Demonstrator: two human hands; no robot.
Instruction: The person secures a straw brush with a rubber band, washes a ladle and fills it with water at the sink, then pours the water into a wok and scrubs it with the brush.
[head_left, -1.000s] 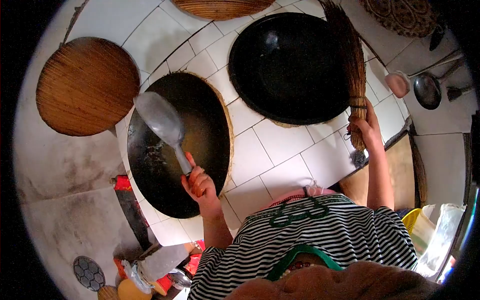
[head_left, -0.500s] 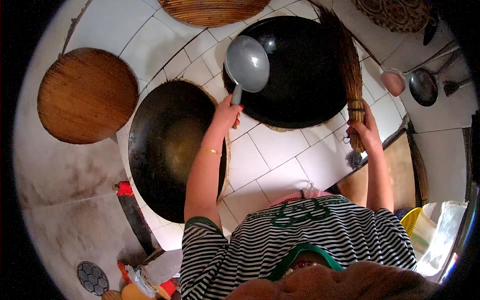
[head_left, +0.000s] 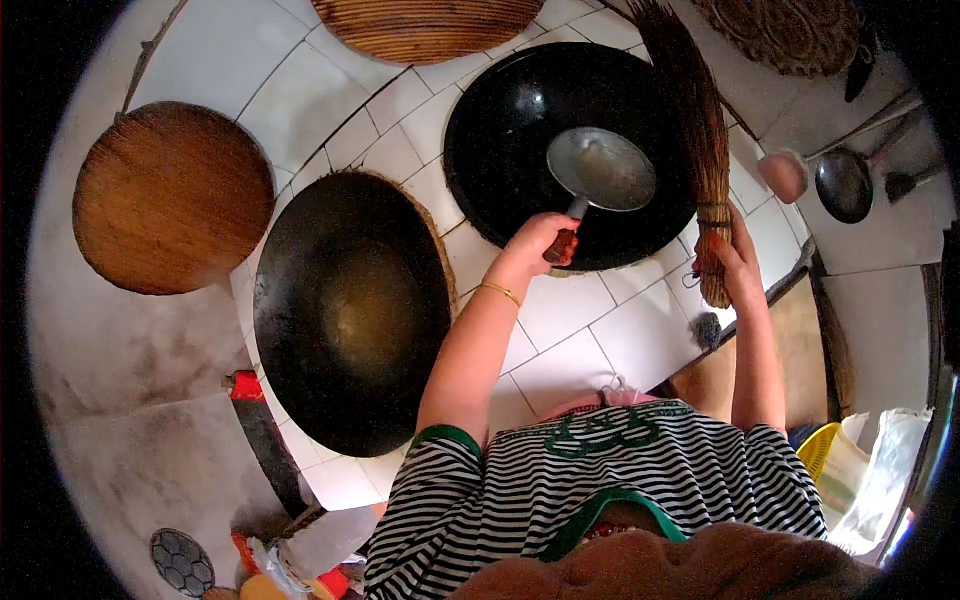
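Note:
My left hand (head_left: pixel 538 243) is closed around the short handle of a large grey metal ladle (head_left: pixel 603 168). The ladle's round bowl is over the right-hand black wok (head_left: pixel 490 200), its inside facing up at a tilt; whether it touches the wok I cannot tell. At the wok's right side, my right hand (head_left: pixel 735 262) grips the bound end of a straw brush (head_left: pixel 708 150). The brush's bristles point away from me, toward the far edge of the wok. To the left of my left arm sits a second dark wok (head_left: pixel 350 310), set into the tiled stove top.
White tiles (head_left: pixel 640 335) surround both woks. A round wooden lid (head_left: pixel 172 198) stands on the left, and another slatted wooden lid (head_left: pixel 430 30) lies at the back. On the right wall hang a pink ladle (head_left: pixel 783 177) and a dark ladle (head_left: pixel 845 186). A yellow basket (head_left: pixel 818 447) is at lower right.
My left hand has moved right, carrying the ladle from the wok's left rim to over its middle, and the bowl has turned to show its inside. My right hand and the brush stay nearly still.

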